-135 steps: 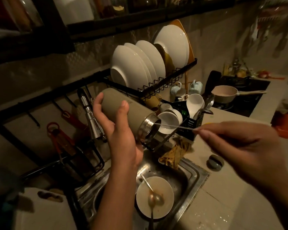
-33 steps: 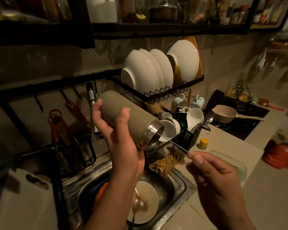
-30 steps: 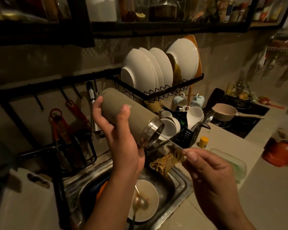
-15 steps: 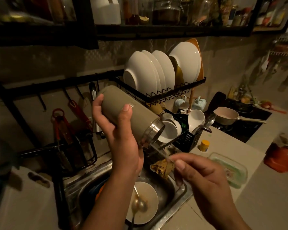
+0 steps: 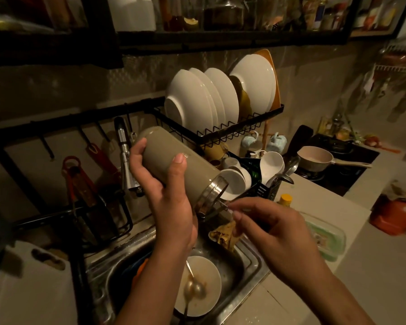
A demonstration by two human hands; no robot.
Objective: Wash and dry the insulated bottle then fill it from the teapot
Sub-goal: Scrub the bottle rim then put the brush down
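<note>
My left hand (image 5: 169, 195) grips the olive insulated bottle (image 5: 164, 156) above the sink, tilted with its steel mouth (image 5: 212, 192) pointing down and right. My right hand (image 5: 272, 231) pinches the thin twisted-wire handle of a bottle brush (image 5: 224, 205). The handle runs into the bottle's mouth, and the brush head is hidden inside. An orange-red teapot (image 5: 395, 213) stands on the counter at the far right.
The steel sink (image 5: 249, 273) holds a dirty white bowl (image 5: 206, 277) with a spoon, and a crumpled brownish rag (image 5: 223, 233) lies on its rim. A faucet (image 5: 124, 156) stands behind the bottle. A dish rack (image 5: 220, 134) carries white plates. A lidded container (image 5: 326, 240), a saucepan (image 5: 314, 158) and a white jug (image 5: 33, 285) are around.
My right hand has moved left toward the bottle's mouth, pushing the brush handle deeper inside. The left hand keeps the bottle tilted in nearly the same place.
</note>
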